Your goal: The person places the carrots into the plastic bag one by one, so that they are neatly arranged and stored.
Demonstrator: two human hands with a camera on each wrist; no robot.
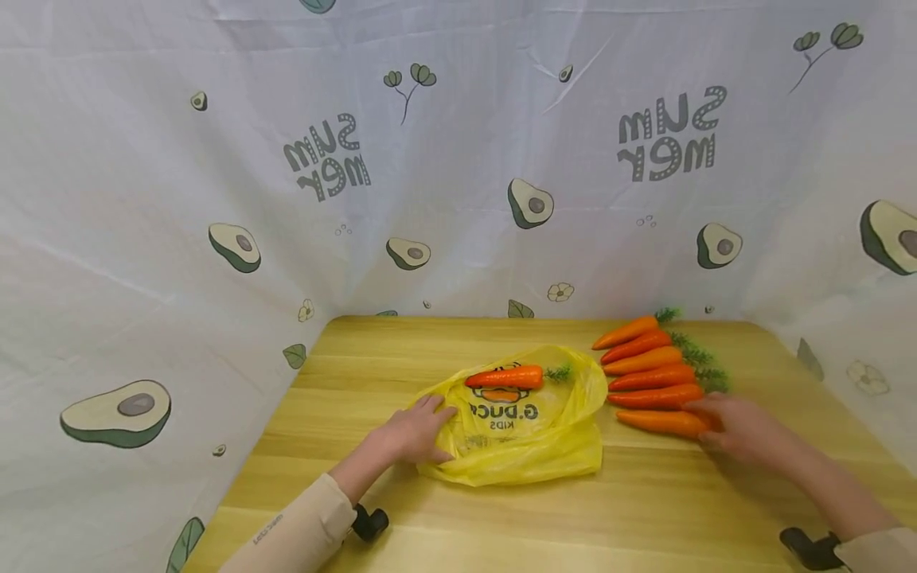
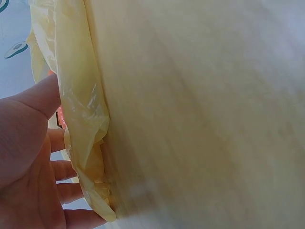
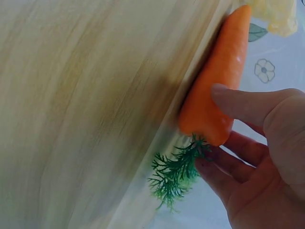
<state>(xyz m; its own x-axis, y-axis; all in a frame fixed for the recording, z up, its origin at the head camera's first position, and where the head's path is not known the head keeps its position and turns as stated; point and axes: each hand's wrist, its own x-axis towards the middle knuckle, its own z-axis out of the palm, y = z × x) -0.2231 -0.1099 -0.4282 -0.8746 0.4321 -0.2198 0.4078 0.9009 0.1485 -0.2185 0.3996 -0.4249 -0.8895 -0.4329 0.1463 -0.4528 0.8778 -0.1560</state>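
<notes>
A yellow plastic bag with a printed duck logo lies spread on the table. One orange carrot with a green top rests over its print. At the bag's left edge is my left hand, fingers spread; in the left wrist view, its thumb and fingertips go behind the crumpled yellow film. My right hand holds the nearest carrot of a row at its thick end. The thumb presses one side, with fingers at the other side by the green leaves.
Several more carrots lie side by side to the right of the bag, tips pointing left. A white sheet with avocado prints hangs behind and beside the wooden table.
</notes>
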